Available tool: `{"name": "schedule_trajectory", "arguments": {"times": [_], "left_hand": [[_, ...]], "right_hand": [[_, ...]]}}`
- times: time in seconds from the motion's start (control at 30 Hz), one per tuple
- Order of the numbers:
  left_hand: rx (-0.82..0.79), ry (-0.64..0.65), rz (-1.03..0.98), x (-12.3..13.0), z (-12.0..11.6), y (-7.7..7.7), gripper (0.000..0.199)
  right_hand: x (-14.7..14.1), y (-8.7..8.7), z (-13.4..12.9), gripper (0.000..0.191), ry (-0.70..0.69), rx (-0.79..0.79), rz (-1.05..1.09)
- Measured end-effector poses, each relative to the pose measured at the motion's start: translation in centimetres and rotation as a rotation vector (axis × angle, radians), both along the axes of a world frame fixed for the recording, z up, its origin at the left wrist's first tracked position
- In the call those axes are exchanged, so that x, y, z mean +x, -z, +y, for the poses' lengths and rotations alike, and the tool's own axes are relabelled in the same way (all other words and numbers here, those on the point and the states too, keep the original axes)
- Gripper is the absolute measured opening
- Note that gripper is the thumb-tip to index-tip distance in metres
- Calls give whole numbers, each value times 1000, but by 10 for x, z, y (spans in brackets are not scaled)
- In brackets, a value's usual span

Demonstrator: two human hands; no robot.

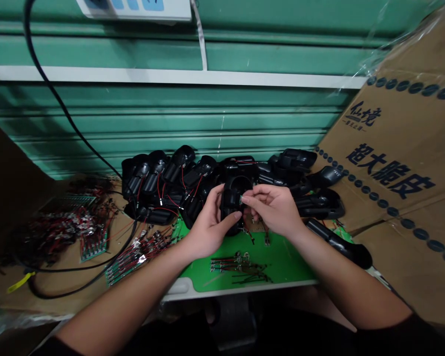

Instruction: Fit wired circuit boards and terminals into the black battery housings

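My left hand (pixel 209 227) is wrapped round a black plastic housing (pixel 230 199), its thumb lying along the near side. The housing's hollow side faces me. At its right edge my right hand (pixel 276 207) pinches a small green circuit board (pixel 241 200) between thumb and fingers. Thin wires hang below the right hand, partly hidden by it. Under both hands lies a green mat (pixel 282 262). Several small boards with red and black wires (pixel 237 263) rest on it near the front edge.
Several black housings (pixel 180 163), some with red wires, are heaped along the green wall (pixel 163 118). Wired boards (pixel 141 252) and a tangled wire heap (pixel 59 222) lie left. A black cable (pixel 65 109) loops down there. A cardboard box (pixel 400 148) stands right.
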State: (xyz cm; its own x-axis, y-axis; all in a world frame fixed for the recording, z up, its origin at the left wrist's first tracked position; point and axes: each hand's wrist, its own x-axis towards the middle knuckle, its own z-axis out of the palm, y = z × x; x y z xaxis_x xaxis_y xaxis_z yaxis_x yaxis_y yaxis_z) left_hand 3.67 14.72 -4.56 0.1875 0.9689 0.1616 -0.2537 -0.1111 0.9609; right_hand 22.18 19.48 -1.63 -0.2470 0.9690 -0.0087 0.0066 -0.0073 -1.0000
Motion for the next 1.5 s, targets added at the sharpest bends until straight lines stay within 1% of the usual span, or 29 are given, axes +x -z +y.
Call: {"name": "schedule_trajectory", "arguments": {"times": [0.2,0.3,0.4,0.5,0.6,0.7,0.93,0.97,1.03,1.13,1.2,1.27,1.37,1.5], "left_hand": [[57,4,5,-1,1,5,73],[54,2,6,-2,1,5,74],[54,-10,9,-2,1,3,74],[66,-7,-2,-3,0,2,73],[57,8,2,-3,0,1,73],[52,11,10,-4,0,4,73],[76,-10,27,0,-3,8,71],[76,-17,23,0,-3,8,72],[65,-33,11,1,-3,6,72],[45,-52,-11,1,-2,5,70],[45,-52,-30,0,-1,4,70],[52,-52,-46,-1,-1,4,71],[57,-55,-51,-1,-1,5,71],[58,-60,-38,0,-2,5,72]], "right_hand": [[-1,4,-1,52,18,80,-7],[-2,7,-3,52,31,134,-34],[-2,8,-3,55,33,154,-60],[0,9,-1,52,-17,197,-143],[3,9,2,48,-98,303,-252],[5,8,3,49,-124,363,-272],[1,10,-2,49,-58,500,-280],[0,10,-3,49,-55,498,-279],[0,10,-2,49,-76,442,-255],[1,8,1,49,-174,300,-187],[3,7,2,51,-237,250,-157],[4,7,3,53,-274,243,-144],[4,8,2,56,-286,245,-133],[2,10,0,56,-235,323,-149]]}}
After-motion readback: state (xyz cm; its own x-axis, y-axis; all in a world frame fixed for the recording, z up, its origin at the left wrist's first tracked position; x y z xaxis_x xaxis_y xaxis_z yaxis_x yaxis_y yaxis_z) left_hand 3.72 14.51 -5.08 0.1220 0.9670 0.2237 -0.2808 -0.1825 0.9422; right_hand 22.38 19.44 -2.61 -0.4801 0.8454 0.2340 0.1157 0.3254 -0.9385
